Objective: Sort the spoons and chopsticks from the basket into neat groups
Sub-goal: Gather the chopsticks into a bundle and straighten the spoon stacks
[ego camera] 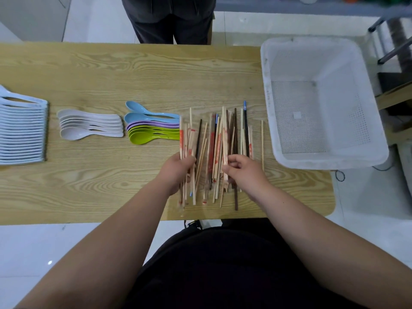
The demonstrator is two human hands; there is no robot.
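Note:
A loose pile of chopsticks point(219, 141), wooden, dark and paper-wrapped, lies on the wooden table point(111, 70) in front of me. My left hand point(178, 170) grips a bundle of chopsticks at the pile's left side. My right hand point(243, 170) pinches chopsticks near the pile's middle. Left of the pile lie nested spoons in blue, purple and green point(151, 126). A stack of grey-white spoons point(89, 124) comes after them, and a long row of pale blue spoons point(22, 130) sits at the far left. The white basket point(323, 157) stands to the right, with nothing inside.
A person in dark trousers point(171, 18) stands at the table's far side. The basket overhangs the table's right edge. Shelving and metal legs point(390, 41) are at the far right. Bare tabletop stretches behind the spoons.

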